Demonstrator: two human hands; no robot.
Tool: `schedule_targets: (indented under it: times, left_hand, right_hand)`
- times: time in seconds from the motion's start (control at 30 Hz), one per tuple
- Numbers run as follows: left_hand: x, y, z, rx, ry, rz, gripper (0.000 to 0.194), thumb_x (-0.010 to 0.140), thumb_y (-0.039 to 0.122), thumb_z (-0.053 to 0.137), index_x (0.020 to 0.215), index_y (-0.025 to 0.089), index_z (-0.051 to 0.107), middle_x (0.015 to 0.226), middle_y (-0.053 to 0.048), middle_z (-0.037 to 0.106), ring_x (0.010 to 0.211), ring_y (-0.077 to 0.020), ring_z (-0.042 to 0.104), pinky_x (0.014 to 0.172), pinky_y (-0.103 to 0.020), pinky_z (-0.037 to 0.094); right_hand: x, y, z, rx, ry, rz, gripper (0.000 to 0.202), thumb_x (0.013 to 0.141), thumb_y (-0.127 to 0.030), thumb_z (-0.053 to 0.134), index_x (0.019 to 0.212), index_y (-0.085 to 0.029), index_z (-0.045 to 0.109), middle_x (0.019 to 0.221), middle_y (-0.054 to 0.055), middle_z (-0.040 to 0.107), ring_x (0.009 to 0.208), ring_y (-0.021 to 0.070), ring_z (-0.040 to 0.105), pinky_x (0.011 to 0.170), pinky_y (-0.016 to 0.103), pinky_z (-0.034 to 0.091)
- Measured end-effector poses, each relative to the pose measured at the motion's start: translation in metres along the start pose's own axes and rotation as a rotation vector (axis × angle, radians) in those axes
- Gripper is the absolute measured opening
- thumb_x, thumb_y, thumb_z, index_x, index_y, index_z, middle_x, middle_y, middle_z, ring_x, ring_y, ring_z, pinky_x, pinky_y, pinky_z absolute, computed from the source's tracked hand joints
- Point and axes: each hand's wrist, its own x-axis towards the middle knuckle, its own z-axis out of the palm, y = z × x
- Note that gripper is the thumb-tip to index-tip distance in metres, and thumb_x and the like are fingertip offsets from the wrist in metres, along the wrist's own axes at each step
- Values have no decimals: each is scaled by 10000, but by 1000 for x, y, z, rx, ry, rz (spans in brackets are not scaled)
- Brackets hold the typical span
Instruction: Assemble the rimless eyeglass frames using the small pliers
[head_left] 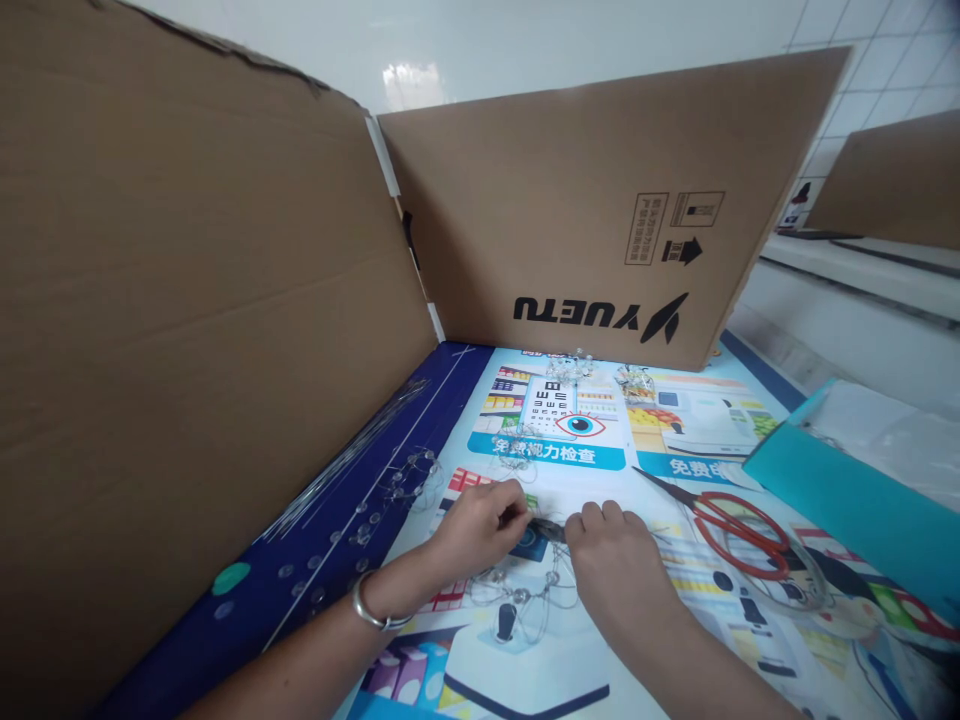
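"Beadwork of looped wire [553, 578] was spread nearest, just below the hands, on the printed table cover [540, 665]. Was it gripped?"

"That could not be told. On the left wrist a silver bracelet [361, 600] was worn, and the fingers of the left hand [480, 525] were drawn together; whether wire was pinched there was hidden."

"And the right?"

"Dark pliers [551, 530] were held in the right hand [619, 555], its fingers wrapped closed over the handles. The tool was set between the two hands, its nose pointed left at the left fingertips, its long axis laid nearly straight across the view, dipping slightly to the right."

"How far its jaws were parted?"

"Too small to be judged."

"What was seen around it?"

"Red-handled scissors [701, 503] were laid to the right, blades aimed away and leftward. Loose clear beads [286, 571] were scattered to the left, with straight wire strands [341, 470] beyond them. A teal box [855, 510] was placed at the far right."

"And farthest?"

"More beaded clusters [570, 368] were rested near the foot of a cardboard panel [585, 210], on which YUETU was printed upside down."
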Motion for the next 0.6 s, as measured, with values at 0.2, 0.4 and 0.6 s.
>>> schedule_targets:
  times: [0.2, 0.4, 0.6]
  left_hand:
    - [0, -1, 0, -19, -2, 14, 81, 784, 141, 511, 703, 148, 522, 622, 17, 560, 576, -96, 502, 533, -193, 362]
    - [0, -1, -1, 1, -5, 33, 93, 786, 137, 510, 695, 145, 526, 618, 16, 557, 581, -96, 500, 538, -195, 363]
    - [1, -2, 0, 15, -6, 51, 81, 781, 130, 513, 710, 147, 549, 635, 9, 572, 595, -100, 511, 563, -205, 390]
  right_hand:
    - [0, 0, 0, -15, -10, -8, 187, 732, -52, 474, 829, -152, 598, 750, 93, 559, 718, 239, 510, 570, 346, 332]
    - [-1, -3, -1, -34, -51, -3, 194, 725, -40, 465, 832, -136, 595, 728, 99, 561, 692, 243, 535, 538, 338, 355]
    - [0, -5, -4, -64, -96, -3, 208, 727, -28, 449, 845, -122, 593, 710, 98, 560, 666, 237, 551, 514, 324, 370]
